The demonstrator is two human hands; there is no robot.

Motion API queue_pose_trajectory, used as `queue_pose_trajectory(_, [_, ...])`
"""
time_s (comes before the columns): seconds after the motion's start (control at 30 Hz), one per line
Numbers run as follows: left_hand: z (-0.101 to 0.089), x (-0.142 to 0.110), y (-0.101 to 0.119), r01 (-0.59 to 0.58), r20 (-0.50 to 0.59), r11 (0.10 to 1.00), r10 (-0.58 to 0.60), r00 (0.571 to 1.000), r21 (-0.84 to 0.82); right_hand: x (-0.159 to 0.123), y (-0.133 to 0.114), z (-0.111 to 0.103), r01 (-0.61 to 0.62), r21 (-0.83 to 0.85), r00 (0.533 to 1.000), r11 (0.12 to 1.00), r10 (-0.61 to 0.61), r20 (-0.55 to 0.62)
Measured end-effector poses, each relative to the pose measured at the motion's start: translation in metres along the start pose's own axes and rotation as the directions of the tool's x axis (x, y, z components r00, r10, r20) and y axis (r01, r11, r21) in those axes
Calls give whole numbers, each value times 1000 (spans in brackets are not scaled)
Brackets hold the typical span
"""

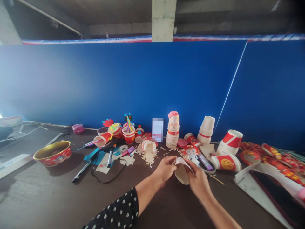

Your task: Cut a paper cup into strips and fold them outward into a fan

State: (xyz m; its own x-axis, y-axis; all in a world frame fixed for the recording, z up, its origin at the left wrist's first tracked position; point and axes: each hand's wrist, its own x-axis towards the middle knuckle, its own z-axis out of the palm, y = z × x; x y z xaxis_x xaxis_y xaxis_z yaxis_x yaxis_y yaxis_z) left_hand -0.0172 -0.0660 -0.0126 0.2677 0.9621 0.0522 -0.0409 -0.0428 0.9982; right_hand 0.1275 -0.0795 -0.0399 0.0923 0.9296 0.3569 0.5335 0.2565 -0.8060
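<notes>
Well, hands [165, 170] [199, 181] grip pale cup [182, 175]; strips [129, 127] inside red-white cup [129, 139].

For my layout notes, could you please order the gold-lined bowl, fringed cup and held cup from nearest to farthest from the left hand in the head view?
1. Held cup: touching the left hand, on its right side.
2. Fringed cup: beyond the hand, slightly left.
3. Gold-lined bowl: far off to the left.

Nothing you can actually make out here tbh: the gold emblem [227, 163] on the tipped cup [218, 161] and scribbles [250, 188] on the white box [243, 178] are too blurry.
</notes>
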Motion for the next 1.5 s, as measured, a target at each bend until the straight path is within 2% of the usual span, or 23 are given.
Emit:
queue_pose_trajectory(0.07, [2, -1, 2, 68, -30, 994, -71, 997, -82, 0, -1, -1, 16, -18, 1000, 1000, -17, -16])
queue_pose_trajectory(0.13, [2, 0, 0, 72, -72, 995, -77, 994, -72, -1, -3, -1, 21, -31, 1000, 999, -22, -16])
queue_pose_trajectory(0.3, [1, 6, -10, -92, -94, 982, 109, 990, 162, 0, -4, -3, 45, -63, 999, 997, -47, -21])
queue_pose_trajectory(0.43, [2, 2, -11, -157, 39, 964, 152, 988, 215, 0, -2, -6, 61, -133, 997, 989, -68, -49])
queue_pose_trajectory(0.5, [3, -4, -8, -260, 116, 913, 234, 965, 315, 0, -2, -8, 113, -182, 991, 977, -124, -48])
queue_pose_trajectory(0.6, [3, -11, -4, -324, 98, 817, 317, 943, 477, -2, -3, -9, 217, -250, 973, 944, -231, -28])
queue_pose_trajectory(0.73, [3, -14, 1, -377, 141, 763, 359, 923, 526, -6, -5, -6, 292, -268, 954, 918, -300, 12])
queue_pose_trajectory(0.83, [2, -11, 5, -321, 169, 824, 273, 947, 466, -7, -4, -5, 291, -256, 953, 922, -304, -12])
queue_pose_trajectory(0.93, [1, -8, 8, -170, 210, 928, 104, 972, 331, -7, -4, -7, 273, -232, 958, 934, -286, -23])
queue_pose_trajectory(1.07, [0, -5, 6, -30, 213, 971, -23, 977, 238, -6, -6, -10, 238, -221, 970, 946, -241, 10])
queue_pose_trajectory(1.13, [0, -4, 5, -7, 183, 963, -44, 982, 270, -5, -7, -10, 213, -208, 977, 955, -211, 31])
queue_pose_trajectory(1.23, [-1, -4, 4, -41, 145, 945, -7, 989, 325, -5, -8, -11, 191, -182, 982, 965, -187, 38])
queue_pose_trajectory(1.3, [-3, -3, 3, -72, 172, 955, 23, 985, 287, -4, -8, -12, 180, -170, 984, 969, -175, 42])
queue_pose_trajectory(1.4, [-7, -3, 2, -63, 267, 980, 11, 964, 187, -3, -7, -12, 181, -142, 983, 973, -176, 52])
queue_pose_trajectory(1.5, [-9, -2, 2, -14, 259, 989, -26, 965, 149, -2, -6, -11, 216, -108, 976, 970, -213, 39])
